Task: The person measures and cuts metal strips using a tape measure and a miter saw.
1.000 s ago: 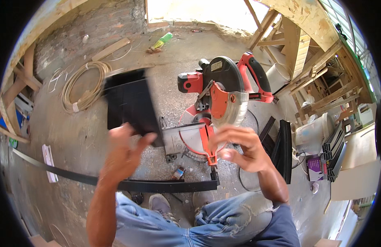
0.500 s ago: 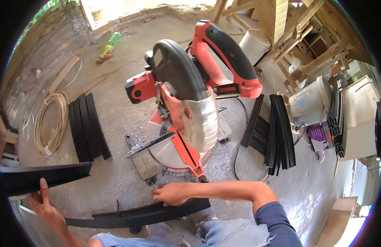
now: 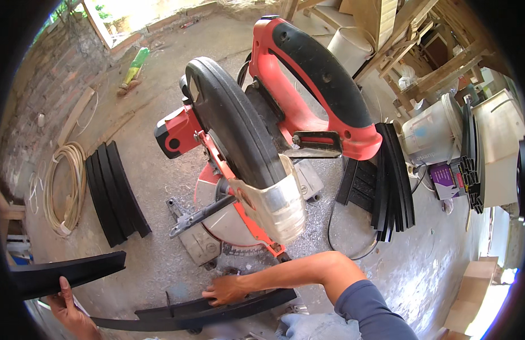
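My left hand [image 3: 70, 310] grips a long black profile strip [image 3: 75, 273] near the left edge, its thumb lying against the strip's side. Close to my legs, two more black profile strips [image 3: 240, 309] lie side by side on the floor. My right hand [image 3: 224, 290] is closed over the edge of the farther one, fingers bent and partly hidden. Just beyond that hand stands a red and black mitre saw [image 3: 234, 124] with its head raised and a pale guard at the front.
Several black strips [image 3: 116, 192] lie beside a coil of pale hose [image 3: 70, 187] at the left. More cut strips [image 3: 390, 181] lie right of the saw, near a white bucket [image 3: 435, 133]. A black cord [image 3: 330, 226] runs on the floor. Timber [image 3: 432, 68] is piled at the far right.
My view has shifted, so the saw looks larger and nearer. The strip in my left hand sits slightly lower in view, and my right hand has shifted a little left along the floor strips.
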Available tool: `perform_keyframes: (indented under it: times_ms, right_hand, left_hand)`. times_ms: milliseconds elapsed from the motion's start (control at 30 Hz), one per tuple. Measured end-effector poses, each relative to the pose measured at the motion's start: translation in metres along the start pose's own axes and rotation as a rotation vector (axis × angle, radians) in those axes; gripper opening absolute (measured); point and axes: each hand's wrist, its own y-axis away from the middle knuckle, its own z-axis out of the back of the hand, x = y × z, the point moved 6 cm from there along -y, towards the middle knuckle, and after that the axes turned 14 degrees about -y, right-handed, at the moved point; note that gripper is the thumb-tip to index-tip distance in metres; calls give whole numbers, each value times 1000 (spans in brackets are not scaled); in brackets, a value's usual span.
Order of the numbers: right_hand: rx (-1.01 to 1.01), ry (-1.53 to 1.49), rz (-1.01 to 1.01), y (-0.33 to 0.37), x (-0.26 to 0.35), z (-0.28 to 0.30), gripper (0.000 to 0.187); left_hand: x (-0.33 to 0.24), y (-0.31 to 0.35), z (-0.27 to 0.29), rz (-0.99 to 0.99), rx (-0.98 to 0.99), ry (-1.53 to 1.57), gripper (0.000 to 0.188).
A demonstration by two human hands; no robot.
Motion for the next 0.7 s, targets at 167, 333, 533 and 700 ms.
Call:
perform_keyframes:
  times_ms: [167, 333, 533, 700]
  right_hand:
    - [-169, -13, 26, 2, 2, -10, 44]
    - [-198, -39, -56, 4, 3, 11, 33]
    - [-169, -368, -333, 27, -3, 79, 57]
    - [-135, 67, -342, 36, -1, 73, 56]
  left_hand:
    - [-25, 9, -15, 14, -1, -47, 40]
    - [-46, 8, -7, -107, -84, -62, 42]
    - [-68, 17, -5, -176, -145, 265, 33]
    - [-77, 22, 2, -179, -198, 279, 29]
